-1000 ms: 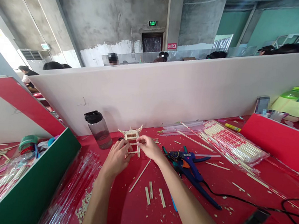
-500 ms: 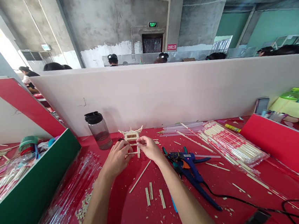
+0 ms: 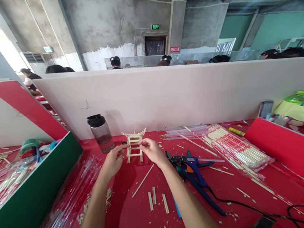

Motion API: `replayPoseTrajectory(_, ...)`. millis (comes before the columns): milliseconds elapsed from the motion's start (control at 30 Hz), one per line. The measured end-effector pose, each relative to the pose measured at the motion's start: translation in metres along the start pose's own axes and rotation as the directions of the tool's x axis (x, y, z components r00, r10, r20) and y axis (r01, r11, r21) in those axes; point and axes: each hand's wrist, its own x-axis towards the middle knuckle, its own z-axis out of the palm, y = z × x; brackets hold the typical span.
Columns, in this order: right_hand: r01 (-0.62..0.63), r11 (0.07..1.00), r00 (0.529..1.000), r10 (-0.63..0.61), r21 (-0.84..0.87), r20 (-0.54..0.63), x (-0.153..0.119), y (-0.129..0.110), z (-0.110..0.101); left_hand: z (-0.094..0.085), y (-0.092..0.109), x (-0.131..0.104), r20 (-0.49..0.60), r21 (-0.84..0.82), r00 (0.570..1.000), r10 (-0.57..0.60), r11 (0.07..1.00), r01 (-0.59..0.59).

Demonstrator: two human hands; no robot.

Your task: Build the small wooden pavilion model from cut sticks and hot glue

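A small pavilion model (image 3: 134,154) built of pale wooden sticks stands upright on the red table, with an upturned roof on top and crossbars between its legs. At its right post, my right hand (image 3: 151,151) is closed in a pinch on the frame near the upper crossbars. My left hand (image 3: 114,160) is on the other side, its index finger stretched to the left post, the thumb apart from it. Whether a small piece sits between my right fingertips is hidden. One loose stick (image 3: 142,180) lies in front of the model, and several short stick pieces (image 3: 165,204) lie nearer me.
A dark-lidded water bottle (image 3: 100,132) stands left of the model. On the right lie a blue glue gun (image 3: 194,164) with its cable, blue-handled pliers (image 3: 206,194) and packed sticks (image 3: 237,143). A white partition (image 3: 170,94) closes the back; a green divider (image 3: 34,185) is at left.
My left hand has drawn back to the left from the model's front, uncovering its left leg and lower crossbar. My right hand stays at the right post.
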Motion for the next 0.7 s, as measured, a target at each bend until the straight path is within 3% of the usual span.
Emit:
replayPoseTrajectory(267,0.083,0.994,0.997,-0.082,-0.071,0.013,-0.003,-0.038,-0.002,-0.005,0.001,-0.001,-0.015,-0.036,1.000,-0.014,0.999,0.013)
replayPoseTrajectory(400,0.110,0.977,0.993,-0.099,-0.184,0.067,-0.003,-0.056,0.005,-0.002,-0.001,-0.001,0.037,-0.087,0.999,0.010,0.996,-0.007)
replayPoseTrajectory(567,0.118,0.916,0.988,-0.071,-0.383,0.136,0.000,-0.067,0.013,0.010,-0.006,-0.004,0.143,-0.180,0.989,0.048,0.983,-0.022)
replayPoseTrajectory(700,0.118,0.863,0.988,-0.053,-0.491,0.145,0.007,-0.065,0.017,0.024,-0.010,-0.005,0.119,-0.198,0.987,0.105,0.977,-0.080)
